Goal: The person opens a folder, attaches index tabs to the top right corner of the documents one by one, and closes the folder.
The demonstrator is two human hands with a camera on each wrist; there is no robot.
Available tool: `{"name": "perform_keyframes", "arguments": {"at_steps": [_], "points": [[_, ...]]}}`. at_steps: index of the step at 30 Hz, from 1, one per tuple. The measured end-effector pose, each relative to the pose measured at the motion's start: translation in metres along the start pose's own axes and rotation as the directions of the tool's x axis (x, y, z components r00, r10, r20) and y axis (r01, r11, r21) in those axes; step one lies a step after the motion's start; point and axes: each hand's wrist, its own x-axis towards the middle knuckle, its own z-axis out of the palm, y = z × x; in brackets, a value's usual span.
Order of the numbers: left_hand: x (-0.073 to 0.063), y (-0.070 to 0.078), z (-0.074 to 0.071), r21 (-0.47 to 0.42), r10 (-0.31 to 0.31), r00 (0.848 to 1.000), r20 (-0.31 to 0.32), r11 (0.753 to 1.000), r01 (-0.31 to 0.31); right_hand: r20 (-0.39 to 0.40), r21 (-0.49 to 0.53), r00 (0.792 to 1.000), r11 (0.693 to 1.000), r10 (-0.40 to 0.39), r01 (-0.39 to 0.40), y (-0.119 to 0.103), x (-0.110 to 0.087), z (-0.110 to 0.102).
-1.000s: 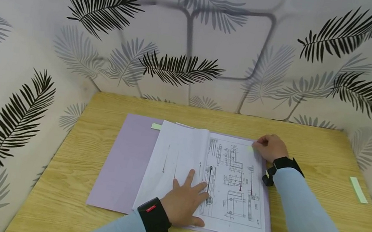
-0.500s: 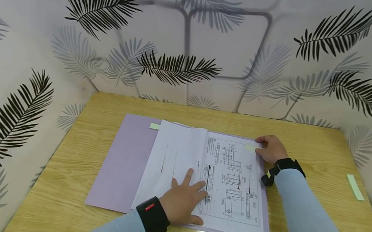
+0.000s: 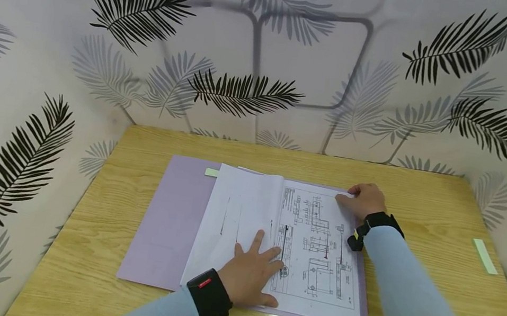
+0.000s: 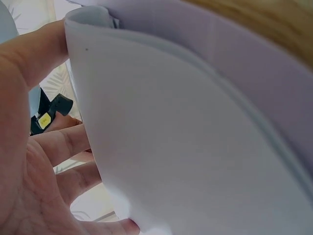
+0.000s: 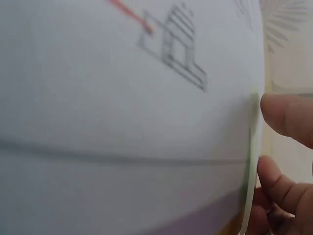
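Note:
A lilac folder (image 3: 167,227) lies open on the table with a stack of white sheets (image 3: 232,208) in it. My left hand (image 3: 249,275) rests with spread fingers on the fold between a turned-over page and a page of technical drawings (image 3: 301,304). At that page's far right corner is my right hand (image 3: 364,200), thumb extended onto the paper. In the right wrist view a pale green sticky strip (image 5: 252,159) runs along the page edge, with my fingertips (image 5: 274,110) touching it. From the head view my right hand hides this strip.
A second pale green strip (image 3: 211,172) sticks out at the top of the turned pages. Another strip (image 3: 485,257) lies on the wooden table (image 3: 437,219) at the right. A leaf-patterned backdrop (image 3: 303,68) stands behind and beside the table.
My right thumb has moved left over the pale green strip at the page corner, hiding it, and the wrist has shifted left. My left hand has stayed in place on the pages.

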Motion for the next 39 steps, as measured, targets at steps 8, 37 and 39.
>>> {"name": "perform_keyframes", "arguments": {"at_steps": [8,37,39], "points": [[-0.001,0.0,0.0,-0.021,-0.003,1.0,-0.011,1.0,0.003,-0.042,0.02,0.999,1.0,-0.009,0.01,0.0,0.0,0.004],[-0.001,0.002,0.0,-0.027,-0.009,1.0,-0.01,1.0,0.009,0.025,0.032,0.997,0.997,-0.075,0.075,0.016,-0.001,0.005],[-0.001,0.002,0.0,-0.027,-0.011,1.0,-0.008,1.0,0.011,0.041,0.03,0.995,0.995,-0.096,0.095,0.019,0.0,0.003]]}}
